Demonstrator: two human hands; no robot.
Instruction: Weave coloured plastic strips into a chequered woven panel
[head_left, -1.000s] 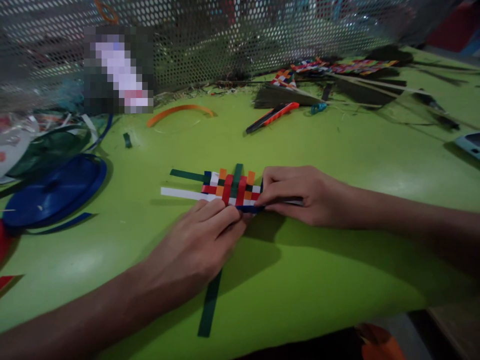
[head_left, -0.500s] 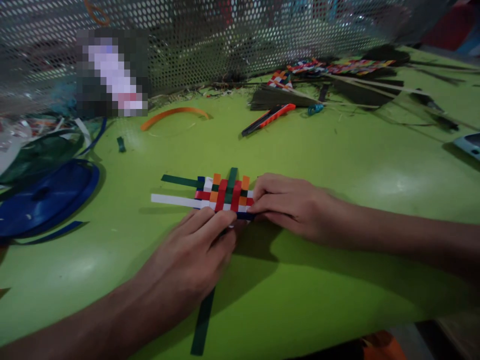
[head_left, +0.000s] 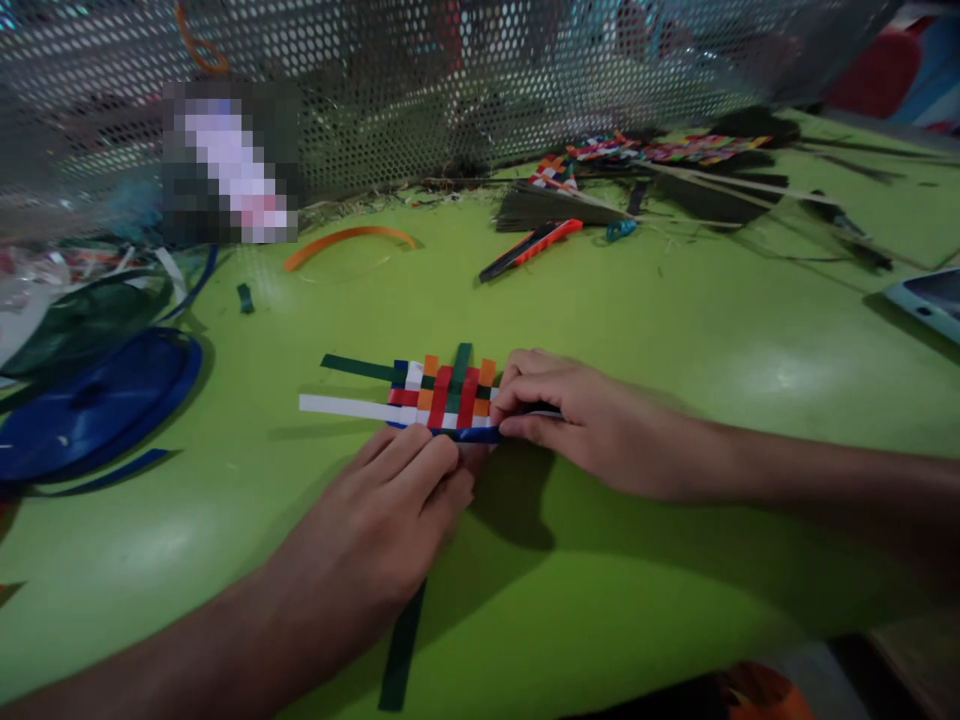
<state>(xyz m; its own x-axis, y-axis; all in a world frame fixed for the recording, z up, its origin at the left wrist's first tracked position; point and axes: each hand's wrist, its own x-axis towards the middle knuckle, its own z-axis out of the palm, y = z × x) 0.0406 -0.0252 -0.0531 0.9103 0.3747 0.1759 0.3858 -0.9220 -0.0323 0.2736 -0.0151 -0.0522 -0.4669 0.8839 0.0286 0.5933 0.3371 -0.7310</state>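
Note:
A small woven ribbon piece (head_left: 444, 395) in red, white, orange, green and blue lies between my hands. My left hand (head_left: 401, 490) grips its near edge, fingertips on the dark blue strip (head_left: 474, 435); the thumb is mostly hidden. At the right edge, my right hand (head_left: 566, 410) pinches the weave and the end of the blue strip. A green strip (head_left: 356, 366) and a white strip (head_left: 341, 405) stick out to the left. Another green strip (head_left: 403, 650) runs from under my left hand toward me.
A blue ribbon roll (head_left: 105, 400) lies at the left beside a green one. Behind the weave are an orange strip (head_left: 349, 240) and a red-black utility knife (head_left: 531, 250). Woven fans (head_left: 645, 190) lie along the perforated metal screen (head_left: 420, 90). A phone-like device (head_left: 926, 305) sits far right.
The right fingers have shifted along the weave's right edge. More of the blue strip shows along the near edge between my hands. The whole view has tilted slightly.

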